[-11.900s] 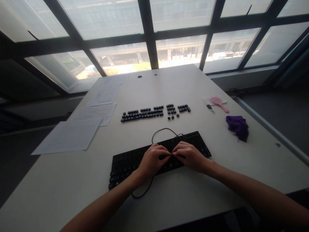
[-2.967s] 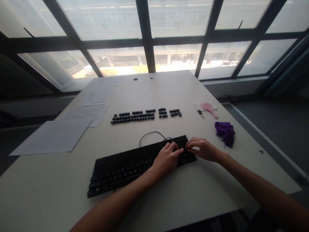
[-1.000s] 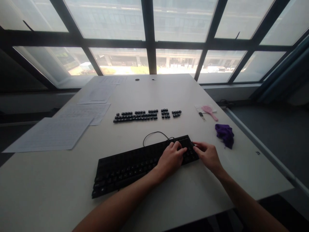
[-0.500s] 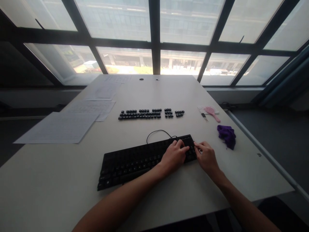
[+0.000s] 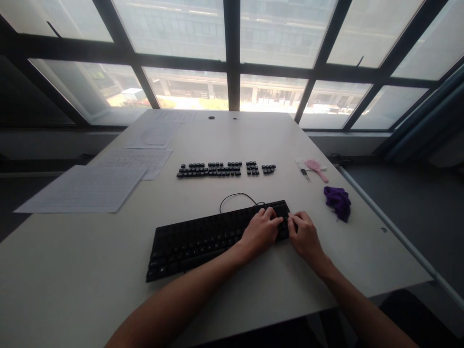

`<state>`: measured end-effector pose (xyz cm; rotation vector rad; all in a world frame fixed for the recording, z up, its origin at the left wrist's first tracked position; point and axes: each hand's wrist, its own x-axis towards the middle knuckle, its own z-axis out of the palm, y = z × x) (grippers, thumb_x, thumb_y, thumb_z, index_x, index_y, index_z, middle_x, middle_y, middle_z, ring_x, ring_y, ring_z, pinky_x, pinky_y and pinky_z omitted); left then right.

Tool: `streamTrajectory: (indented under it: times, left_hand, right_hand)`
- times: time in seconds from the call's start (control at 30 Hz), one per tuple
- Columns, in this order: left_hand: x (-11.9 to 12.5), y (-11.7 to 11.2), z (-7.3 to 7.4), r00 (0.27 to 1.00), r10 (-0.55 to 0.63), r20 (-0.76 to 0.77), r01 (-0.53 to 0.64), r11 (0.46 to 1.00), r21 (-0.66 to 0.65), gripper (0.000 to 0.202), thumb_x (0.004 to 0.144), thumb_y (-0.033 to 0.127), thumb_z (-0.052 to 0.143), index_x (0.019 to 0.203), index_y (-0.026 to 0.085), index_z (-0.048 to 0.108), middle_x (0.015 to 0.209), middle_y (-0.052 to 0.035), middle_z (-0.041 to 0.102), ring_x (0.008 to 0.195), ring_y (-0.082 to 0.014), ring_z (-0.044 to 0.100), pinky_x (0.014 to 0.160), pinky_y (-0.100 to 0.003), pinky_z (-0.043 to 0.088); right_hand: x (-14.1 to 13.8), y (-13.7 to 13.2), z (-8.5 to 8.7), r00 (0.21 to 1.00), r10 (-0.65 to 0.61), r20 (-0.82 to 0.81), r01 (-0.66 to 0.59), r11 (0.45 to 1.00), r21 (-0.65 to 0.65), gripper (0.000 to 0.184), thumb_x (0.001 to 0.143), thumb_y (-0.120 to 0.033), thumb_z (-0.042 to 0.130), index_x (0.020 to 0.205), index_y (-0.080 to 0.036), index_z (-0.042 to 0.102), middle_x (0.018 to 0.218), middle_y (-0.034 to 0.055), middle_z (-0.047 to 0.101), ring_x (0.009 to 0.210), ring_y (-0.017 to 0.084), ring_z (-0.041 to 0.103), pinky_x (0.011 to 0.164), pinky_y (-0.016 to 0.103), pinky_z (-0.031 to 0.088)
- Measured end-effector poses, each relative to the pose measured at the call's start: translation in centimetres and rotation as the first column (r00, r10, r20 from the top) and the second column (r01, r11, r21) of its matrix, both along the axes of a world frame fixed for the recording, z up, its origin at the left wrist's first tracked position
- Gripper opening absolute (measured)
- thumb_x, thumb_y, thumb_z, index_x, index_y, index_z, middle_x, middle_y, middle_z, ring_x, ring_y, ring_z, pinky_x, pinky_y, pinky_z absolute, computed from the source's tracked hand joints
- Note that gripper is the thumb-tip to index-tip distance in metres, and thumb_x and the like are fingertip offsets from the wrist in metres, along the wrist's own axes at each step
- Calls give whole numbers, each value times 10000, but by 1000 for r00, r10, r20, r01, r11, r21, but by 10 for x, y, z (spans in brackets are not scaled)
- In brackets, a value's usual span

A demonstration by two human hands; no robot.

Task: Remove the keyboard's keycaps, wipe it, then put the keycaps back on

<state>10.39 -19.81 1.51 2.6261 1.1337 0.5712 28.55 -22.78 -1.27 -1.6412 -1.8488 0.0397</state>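
A black keyboard [image 5: 195, 241] lies slightly slanted on the white table. Its front rows bear keycaps, while the darker rear area seems to have bare key positions. My left hand [image 5: 263, 226] rests over the right part of the keyboard, fingers bent and gripping it near the number pad. At the keyboard's right end, my right hand [image 5: 303, 234] is closed in a pinch, fingertips close to the left thumb. Whatever sits between those fingertips is too small to make out. Beyond the keyboard, loose black keycaps [image 5: 208, 170] stand in rows and separate groups.
Paper sheets [image 5: 83, 188] cover the table's left side. To the right lie a pink hairbrush [image 5: 314, 167], a small tool with a black handle [image 5: 304, 172] and a crumpled purple cloth [image 5: 338, 202]. The keyboard's cable [image 5: 237, 194] loops behind it. Windows line the far end.
My right hand has shifted slightly left, its fingertips now over the keyboard's right edge. The left hand stays nearly in place. The whole view has moved a little.
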Motion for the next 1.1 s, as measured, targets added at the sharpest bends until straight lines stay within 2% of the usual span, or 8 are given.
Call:
streamTrajectory:
  times: [0.23, 0.43, 0.5, 0.6, 0.7, 0.8, 0.97, 1.1]
  left_hand:
    - [-2, -2, 1, 1000, -2, 3, 2, 1000, -7, 361, 894, 156, 546, 1234, 226, 645, 1124, -91, 555, 973, -231, 508, 901, -390, 515]
    - [0, -5, 0, 999, -18, -30, 18, 1000, 6, 349, 880, 161, 562, 1219, 212, 629, 1129, -97, 563, 995, -242, 513, 906, -390, 507]
    - [-1, -10, 7, 999, -20, -31, 20, 1000, 5, 358, 880, 154, 557, 1230, 204, 619, 1134, -101, 575, 987, -239, 526, 892, -383, 511]
    - [-17, -13, 29, 999, -30, 17, 29, 999, 24, 388, 907, 172, 543, 1293, 199, 581, 1144, -99, 604, 987, -233, 551, 890, -372, 511]
    - [-67, 0, 55, 995, 15, 96, -18, 999, 32, 346, 943, 222, 541, 1283, 208, 600, 1133, -79, 647, 1028, -226, 570, 924, -362, 500]
    - [-150, 36, 67, 952, 258, 166, -268, 963, 40, 277, 947, 239, 563, 1200, 192, 665, 1121, -70, 679, 1047, -220, 589, 937, -369, 495]
    - [-279, 104, 38, 776, 617, 131, -629, 773, 83, 197, 915, 228, 627, 1068, 190, 745, 1023, -63, 717, 959, -218, 625, 891, -341, 502]
    - [-316, 134, 9, 763, 644, 56, -643, 748, 165, 234, 897, 214, 659, 1113, 226, 748, 1036, -67, 703, 1004, -246, 590, 869, -343, 498]
  right_hand:
    - [3, 3, 2, 996, -50, -76, 46, 997, -62, 247, 951, -323, 474, 1044, -177, 649, 978, 116, 651, 799, 242, 622, 733, 378, 517]
    - [9, 12, 2, 964, -172, -205, 99, 941, -324, 331, 847, -349, 592, 1136, -190, 576, 898, 57, 656, 616, 188, 627, 564, 310, 487]
    - [9, 14, 9, 966, -189, -175, 134, 949, -284, 366, 849, -359, 579, 1170, -184, 568, 937, 74, 655, 649, 199, 627, 578, 322, 488]
    - [-1, 18, 29, 975, -194, -108, 185, 979, -89, 351, 872, -359, 541, 1166, -171, 586, 1007, 109, 642, 730, 226, 611, 647, 364, 495]
    - [-28, 32, 55, 994, -48, -99, 51, 998, 26, 262, 894, -330, 531, 1074, -173, 640, 989, 110, 641, 779, 234, 601, 706, 374, 498]
    - [-77, 56, 74, 975, 196, -107, -192, 980, 47, 208, 916, -285, 526, 1009, -181, 680, 1024, 112, 643, 870, 246, 605, 782, 380, 499]
    - [-190, 115, 73, 902, 431, 14, -431, 901, 42, 221, 931, -207, 522, 1014, -152, 718, 1019, 117, 629, 995, 262, 558, 899, 386, 458]
    - [-271, 163, 57, 864, 463, 197, -465, 884, -42, 230, 939, -180, 525, 1034, -156, 733, 1073, 126, 612, 1029, 263, 505, 906, 368, 414]
